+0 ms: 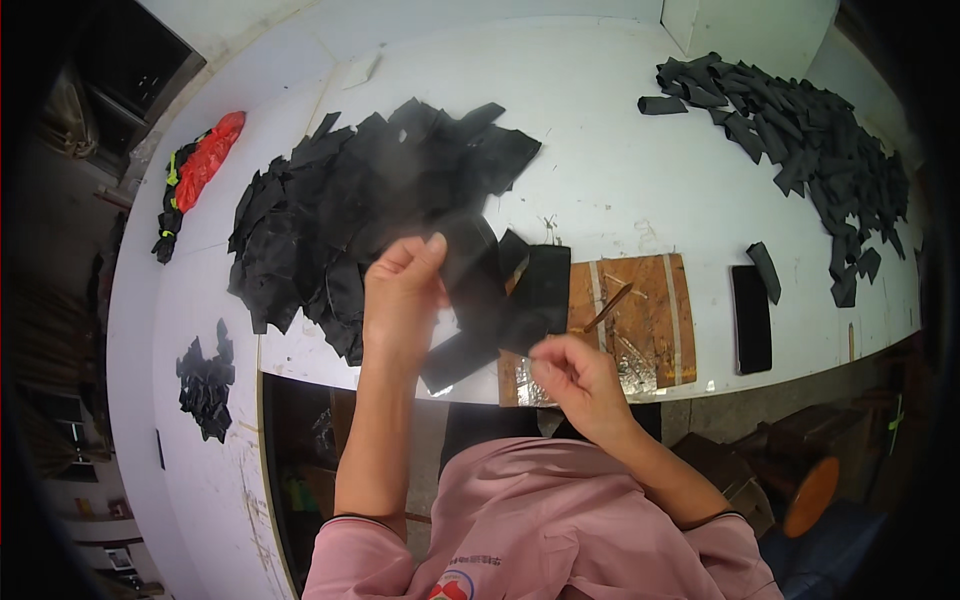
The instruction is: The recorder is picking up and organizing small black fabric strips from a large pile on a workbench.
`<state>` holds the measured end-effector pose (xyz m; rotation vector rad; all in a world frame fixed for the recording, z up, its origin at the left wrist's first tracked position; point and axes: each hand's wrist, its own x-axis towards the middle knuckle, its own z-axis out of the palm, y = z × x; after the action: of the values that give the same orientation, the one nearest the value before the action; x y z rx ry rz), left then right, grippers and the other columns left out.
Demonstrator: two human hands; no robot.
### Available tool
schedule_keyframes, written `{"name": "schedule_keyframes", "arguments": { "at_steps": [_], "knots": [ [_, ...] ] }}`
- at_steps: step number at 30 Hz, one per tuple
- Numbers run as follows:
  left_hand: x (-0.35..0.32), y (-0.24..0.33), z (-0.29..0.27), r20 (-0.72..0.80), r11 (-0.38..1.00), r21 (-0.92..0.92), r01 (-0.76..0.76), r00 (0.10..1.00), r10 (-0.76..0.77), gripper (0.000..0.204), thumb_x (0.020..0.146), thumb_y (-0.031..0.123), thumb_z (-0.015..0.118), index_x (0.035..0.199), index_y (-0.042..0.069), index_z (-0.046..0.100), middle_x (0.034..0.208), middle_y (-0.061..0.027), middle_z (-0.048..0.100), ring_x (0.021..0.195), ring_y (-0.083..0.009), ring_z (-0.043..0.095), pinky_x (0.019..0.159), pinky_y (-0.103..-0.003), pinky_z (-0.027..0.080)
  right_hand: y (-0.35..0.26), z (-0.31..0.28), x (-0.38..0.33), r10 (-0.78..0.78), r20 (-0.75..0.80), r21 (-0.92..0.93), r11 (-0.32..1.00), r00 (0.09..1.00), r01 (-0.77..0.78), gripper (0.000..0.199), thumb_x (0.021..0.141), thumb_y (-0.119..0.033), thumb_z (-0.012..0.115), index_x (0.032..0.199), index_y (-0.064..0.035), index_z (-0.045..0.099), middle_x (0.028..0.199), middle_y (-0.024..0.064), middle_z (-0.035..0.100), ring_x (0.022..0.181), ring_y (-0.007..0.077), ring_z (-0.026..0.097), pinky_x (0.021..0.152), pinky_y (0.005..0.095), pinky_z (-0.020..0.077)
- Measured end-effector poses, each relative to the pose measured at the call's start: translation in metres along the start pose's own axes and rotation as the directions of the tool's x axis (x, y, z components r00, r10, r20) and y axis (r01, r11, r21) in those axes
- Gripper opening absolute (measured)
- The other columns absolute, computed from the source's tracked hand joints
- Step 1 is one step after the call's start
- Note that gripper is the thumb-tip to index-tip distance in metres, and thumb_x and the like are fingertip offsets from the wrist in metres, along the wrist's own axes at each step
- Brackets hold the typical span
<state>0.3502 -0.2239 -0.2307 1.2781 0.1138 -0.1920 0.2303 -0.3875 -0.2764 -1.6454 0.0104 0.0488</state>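
Note:
My left hand (402, 280) is closed, its thumb pressing on a dark black fabric piece (475, 270) raised over the table's front edge. The piece is partly smeared by motion. Lower and to the right, my right hand (582, 385) is closed in a pinch, its fingertips at the lower corner of the black material. Overlap hides where one piece ends and another starts. Beyond the hands, a flat black piece (545, 285) lies partly over a worn brown board (655, 310). A slim brown stick-like tool (610, 306) rests on that board.
A large heap of black pieces (330, 200) spreads behind my left hand. Many folded dark pieces (810, 140) lie at the far right. Right of the board is a black phone (752, 320). A red plastic bag (212, 160) and a small black pile (205, 385) are on the left.

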Motion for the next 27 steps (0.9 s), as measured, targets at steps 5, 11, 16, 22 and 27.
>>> {"name": "schedule_keyframes", "arguments": {
  "at_steps": [5,11,16,22,27],
  "knots": [
    [-0.018,-0.019,-0.01,0.098,0.981,-0.019,0.192,0.977,-0.19,0.017,0.081,0.011,0.059,0.065,0.009,0.053,0.055,0.0032,0.051,0.038,-0.0027,0.043,0.031,-0.015,0.031,0.0,0.031,0.018,0.087,-0.199,0.244,0.969,0.976,-0.036,0.018,0.08,-0.012,0.06,0.092,-0.0001,0.055,0.075,0.0009,0.057,0.066,0.0082,0.052,0.065,0.0203,0.0431],
    [-0.03,-0.04,-0.013,0.046,0.983,-0.099,0.156,0.987,-0.152,0.012,0.082,0.015,0.058,0.082,0.003,0.057,0.069,-0.0019,0.057,0.056,-0.0069,0.051,0.05,-0.018,0.041,0.005,0.042,0.027,0.301,0.243,0.609,0.693,0.922,-0.387,0.016,0.079,-0.01,0.059,0.094,-0.0043,0.059,0.084,0.0027,0.061,0.069,0.0094,0.056,0.065,0.0261,0.0481],
    [-0.077,-0.055,-0.028,0.004,0.95,-0.309,-0.036,0.999,0.039,0.025,0.081,0.013,0.053,0.101,-0.002,0.051,0.089,-0.0097,0.058,0.075,-0.0122,0.054,0.064,-0.023,0.043,0.006,0.048,0.029,0.32,0.16,0.728,0.601,0.934,-0.331,0.016,0.08,-0.018,0.061,0.092,-0.0071,0.06,0.084,0.0018,0.061,0.069,0.0077,0.056,0.054,0.0202,0.0404],
    [-0.102,-0.066,-0.014,-0.018,0.988,-0.054,-0.146,0.989,0.145,0.023,0.076,-0.003,0.059,0.098,-0.002,0.052,0.082,-0.0023,0.053,0.074,-0.0066,0.05,0.065,-0.019,0.042,0.001,0.058,0.026,0.363,0.052,0.761,0.588,0.93,-0.273,0.013,0.082,-0.02,0.058,0.087,-0.0085,0.06,0.08,-0.0013,0.06,0.068,0.0065,0.053,0.059,0.0233,0.0432],
    [-0.1,-0.07,-0.012,-0.052,0.994,0.043,-0.098,0.994,0.101,0.017,0.076,-0.005,0.058,0.093,-0.001,0.055,0.08,-0.0019,0.054,0.07,-0.0054,0.051,0.061,-0.018,0.042,0.001,0.059,0.029,0.437,-0.002,0.773,0.571,0.899,-0.276,0.012,0.083,-0.02,0.058,0.085,-0.0082,0.061,0.079,-0.0016,0.06,0.067,0.0063,0.053,0.06,0.0226,0.0439]
  ]
}}
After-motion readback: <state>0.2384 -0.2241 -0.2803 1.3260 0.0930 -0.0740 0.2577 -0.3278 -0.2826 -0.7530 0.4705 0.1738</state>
